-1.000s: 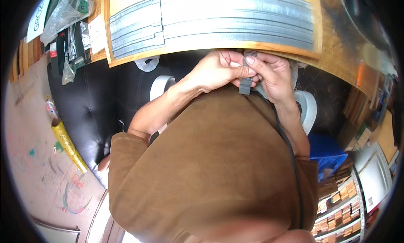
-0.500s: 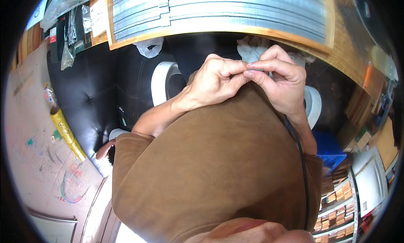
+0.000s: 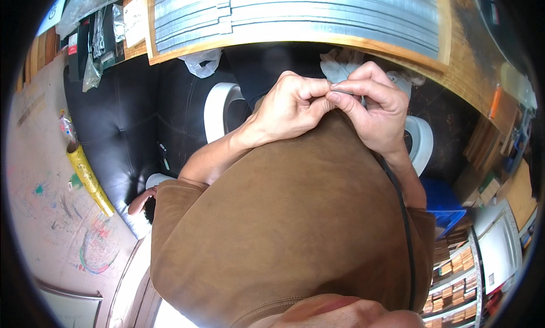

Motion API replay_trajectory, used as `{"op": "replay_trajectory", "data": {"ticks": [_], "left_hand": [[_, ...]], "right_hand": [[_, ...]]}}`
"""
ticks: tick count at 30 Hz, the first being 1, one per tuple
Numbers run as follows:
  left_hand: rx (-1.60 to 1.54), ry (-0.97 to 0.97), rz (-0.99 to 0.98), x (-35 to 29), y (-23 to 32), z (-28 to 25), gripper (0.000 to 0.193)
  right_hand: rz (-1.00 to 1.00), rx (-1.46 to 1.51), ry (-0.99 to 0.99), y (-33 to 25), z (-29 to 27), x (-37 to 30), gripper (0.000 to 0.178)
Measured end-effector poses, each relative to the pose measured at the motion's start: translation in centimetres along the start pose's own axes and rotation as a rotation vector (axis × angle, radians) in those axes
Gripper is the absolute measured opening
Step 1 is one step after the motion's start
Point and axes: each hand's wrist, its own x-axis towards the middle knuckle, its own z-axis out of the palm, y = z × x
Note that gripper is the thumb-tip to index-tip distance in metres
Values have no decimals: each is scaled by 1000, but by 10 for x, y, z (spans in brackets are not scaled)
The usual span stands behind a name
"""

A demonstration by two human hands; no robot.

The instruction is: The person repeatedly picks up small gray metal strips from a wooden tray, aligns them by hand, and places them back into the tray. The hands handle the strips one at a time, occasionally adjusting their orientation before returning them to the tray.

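My left hand [image 3: 289, 106] and my right hand [image 3: 377, 112] meet in front of my chest, above my brown shirt [image 3: 284, 226]. The fingertips of both pinch a small grey piece [image 3: 345, 90], which is almost wholly hidden by the fingers. A thin black cord [image 3: 403, 214] runs down the shirt below my right wrist. Above the hands lies a wooden board [image 3: 397, 48] that carries long grey metal strips [image 3: 340, 13].
A black padded seat [image 3: 113, 129] is at the left, with a white ring [image 3: 216, 109] beside it and another white ring [image 3: 421, 143] at the right. Crumpled white cloth [image 3: 340, 64] lies under the board's edge. A yellow tube [image 3: 88, 177], a blue box [image 3: 445, 209] and shelves [image 3: 454, 268] stand around.
Both hands have come away from the board's edge toward my chest. The grey piece hung in plain sight between them before; now the fingers close over it.
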Motion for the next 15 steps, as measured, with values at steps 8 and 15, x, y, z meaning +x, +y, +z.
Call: {"op": "replay_trajectory", "data": {"ticks": [8,15], "left_hand": [[57,-37,22,2,5,-5,15],[40,61,109,4,-4,-3,12]], "right_hand": [[-170,-154,44,-1,2,-1,16],[-56,-14,19,-7,3,5,19]]}}
